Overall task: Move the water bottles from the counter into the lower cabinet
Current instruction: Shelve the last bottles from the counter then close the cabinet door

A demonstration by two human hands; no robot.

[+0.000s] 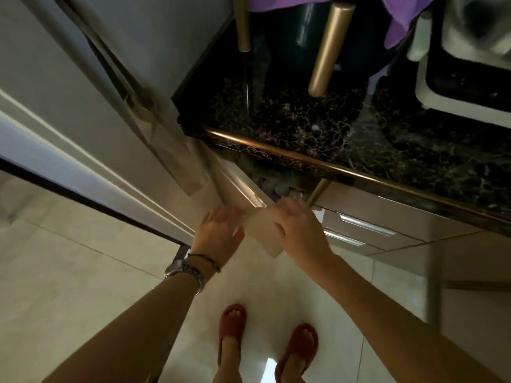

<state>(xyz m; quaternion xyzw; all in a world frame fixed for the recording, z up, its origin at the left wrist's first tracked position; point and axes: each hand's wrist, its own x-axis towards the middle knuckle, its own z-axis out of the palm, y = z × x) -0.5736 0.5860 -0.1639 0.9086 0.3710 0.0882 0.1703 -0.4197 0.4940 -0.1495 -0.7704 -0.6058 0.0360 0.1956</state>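
The lower cabinet door point(262, 233), a beige panel, stands swung out below the dark marble counter point(414, 150). My right hand point(298, 228) grips the door's top edge, thumb on its face. My left hand point(221, 228) is beside the door's left edge with its fingers spread, holding nothing. Through the cabinet opening point(279, 187) I see pale blurred shapes; I cannot tell what they are. No water bottle shows clearly on the counter or in either hand.
Two gold rods point(329, 48) and a dark round object under purple cloth point(398, 26) are at the counter's back. A white tray point(453, 87) is on the right. Drawers with metal handles point(365, 222) are right of the door, a tall pale panel point(83, 120) left. My red slippers point(232, 324) stand on the tiled floor.
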